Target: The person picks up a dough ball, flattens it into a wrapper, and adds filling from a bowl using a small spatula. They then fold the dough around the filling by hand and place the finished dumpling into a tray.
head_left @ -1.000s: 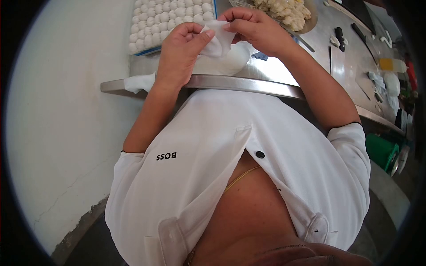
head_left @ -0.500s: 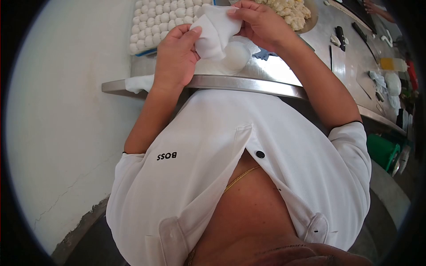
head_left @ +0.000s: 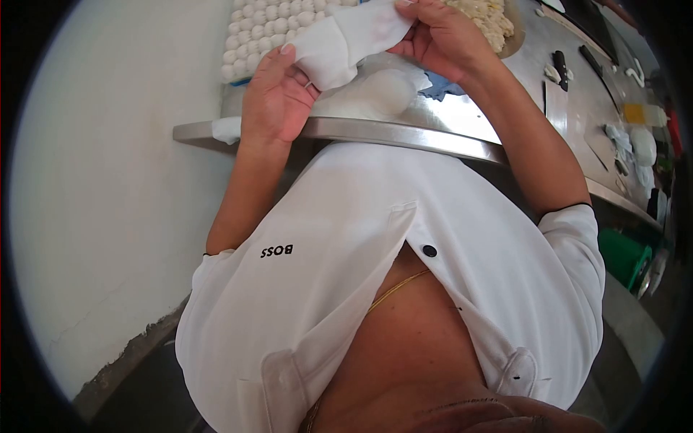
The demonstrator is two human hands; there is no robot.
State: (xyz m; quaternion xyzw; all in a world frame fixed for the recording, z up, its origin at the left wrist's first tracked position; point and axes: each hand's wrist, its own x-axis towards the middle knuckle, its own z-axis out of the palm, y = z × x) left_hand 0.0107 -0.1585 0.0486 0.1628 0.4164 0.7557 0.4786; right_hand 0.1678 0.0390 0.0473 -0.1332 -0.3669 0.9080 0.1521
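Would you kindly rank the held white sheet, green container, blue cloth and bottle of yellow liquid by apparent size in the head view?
1. White sheet
2. Green container
3. Blue cloth and bottle of yellow liquid: smallest, but too alike to rank, and likely at different distances.

The things are carried by a worktop (head_left: 521,94) of shiny metal. By its left end, a blue-rimmed tray (head_left: 240,82) is set, filled with rows of white rounded pieces. Over the near edge, close to the left corner, a white cloth (head_left: 226,130) is draped. Clear plastic (head_left: 372,97) is spread just inside the near edge, with a blue cloth (head_left: 439,86) crumpled to its right. Farther from that edge, a bowl (head_left: 515,40) is placed. Toward the right end, a broad-bladed cleaver (head_left: 556,102) and a black-handled knife (head_left: 593,63) are laid side by side, and a yellow-filled bottle (head_left: 644,115) is laid near crumpled white plastic (head_left: 619,136).
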